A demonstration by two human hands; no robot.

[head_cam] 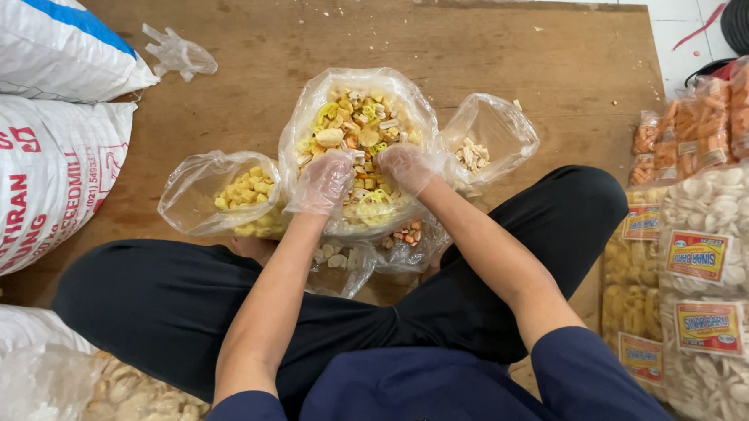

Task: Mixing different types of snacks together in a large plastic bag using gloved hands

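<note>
clearly the centre of it all is the big clear plastic bag of mixed crackers [358,131], standing open-mouthed on the brown wooden board [502,53] just ahead of the person's crossed legs. both hands are down inside its mouth, each in a thin clear glove. the left hand [321,183] is curled loosely over the heap near the bag's left wall; the right hand [406,167] sits beside it, fingers bent down into the pieces. whether either hand has actually closed on a handful i cannot tell, since the fingertips are buried.

this bag should handle as light and floppy: thin film with no stiffness, likely slick against gloves, and a fill of dry, brittle shapes that would probably crush under a hard squeeze. the safest hold looks to be the gathered film at the rim, with a palm under the base if it is lifted.

left of that bag lies a smaller bag of yellow crackers [239,195]; right of it, a bag of pale crackers [481,143]; nearer the person, two small bags between the legs. a spare glove [178,52] lies beyond the big bag to the left, near white woven sacks [35,158]. sealed cracker packs [713,263] stack far to its right.
</note>
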